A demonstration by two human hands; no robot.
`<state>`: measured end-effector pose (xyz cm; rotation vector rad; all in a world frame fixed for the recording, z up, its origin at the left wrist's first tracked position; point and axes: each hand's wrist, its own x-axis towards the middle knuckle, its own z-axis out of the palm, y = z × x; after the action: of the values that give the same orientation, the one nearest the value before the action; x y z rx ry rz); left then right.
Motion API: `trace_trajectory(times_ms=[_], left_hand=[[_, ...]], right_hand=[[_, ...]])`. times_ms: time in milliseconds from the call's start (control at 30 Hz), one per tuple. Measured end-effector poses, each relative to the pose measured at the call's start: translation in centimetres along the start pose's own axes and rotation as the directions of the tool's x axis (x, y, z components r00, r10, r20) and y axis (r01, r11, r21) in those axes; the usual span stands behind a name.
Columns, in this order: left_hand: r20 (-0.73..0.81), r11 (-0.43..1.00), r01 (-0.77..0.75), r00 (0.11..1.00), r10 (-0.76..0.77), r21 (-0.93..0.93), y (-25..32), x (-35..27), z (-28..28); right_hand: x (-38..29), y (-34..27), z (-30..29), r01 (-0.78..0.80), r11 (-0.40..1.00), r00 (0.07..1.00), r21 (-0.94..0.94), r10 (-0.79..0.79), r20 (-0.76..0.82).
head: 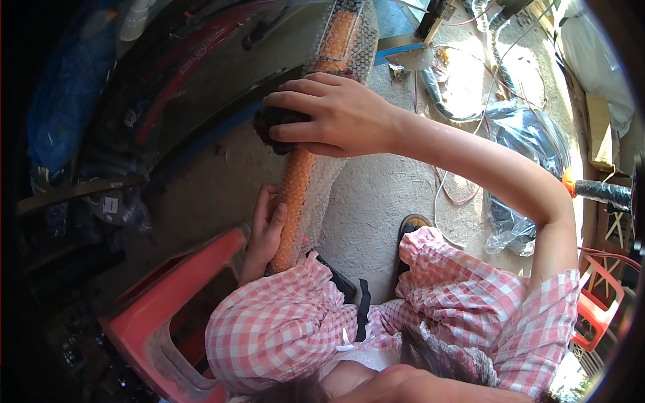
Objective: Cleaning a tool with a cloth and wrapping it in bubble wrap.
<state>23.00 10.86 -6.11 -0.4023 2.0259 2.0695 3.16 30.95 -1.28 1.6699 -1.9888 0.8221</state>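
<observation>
A long orange tube-like piece [293, 201] in clear bubble wrap [325, 191] slants up from beside my left knee to the top of the view. Low on its left side, my left hand [268, 224] grips it with the thumb against the wrap. Farther up, my right hand [330, 116] reaches across the tube, its fingers curled over a dark, rough-edged object [276, 126]. That object rests against the wrapping; the hand hides much of it, and I cannot tell what it is. A clear sleeve [340, 32] or label strip shows near the upper end.
Beside my left leg stands a red plastic stool [176, 302]. Plastic-wrapped red panels [186, 70] fill the upper left. Cables [443, 186] and a clear plastic bag [524, 136] lie on the concrete floor [368, 201] at the right. Another red stool [597, 307] is at far right.
</observation>
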Motion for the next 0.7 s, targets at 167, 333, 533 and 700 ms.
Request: trace_trajectory(times_ms=[167, 333, 533, 700], left_hand=[[0.166, 0.858, -0.29, 0.956, 0.241, 0.423, 1.6, 1.6, 1.7], [-0.039, 0.904, 0.36, 0.932, -0.361, 0.23, 3.0, 1.9, 3.2], [-0.009, 0.931, 0.287, 0.956, -0.293, 0.226, 0.9, 2.1, 2.8], [0.276, 0.962, 0.141, 0.939, -0.205, 0.236, -2.8, 2.6, -0.5]], right_hand=[[-0.2, 0.8, -0.5, 0.079, 0.99, 0.997, -0.115, -0.078, 0.017], [0.4, 1.2, -0.3, -0.038, 0.996, 0.988, -0.075, 0.048, 0.146], [-0.1, 0.6, 0.6, -0.026, 0.996, 0.993, -0.083, 0.035, 0.11], [0.4, -0.2, 1.0, 0.015, 0.996, 0.992, -0.091, -0.003, 0.127]])
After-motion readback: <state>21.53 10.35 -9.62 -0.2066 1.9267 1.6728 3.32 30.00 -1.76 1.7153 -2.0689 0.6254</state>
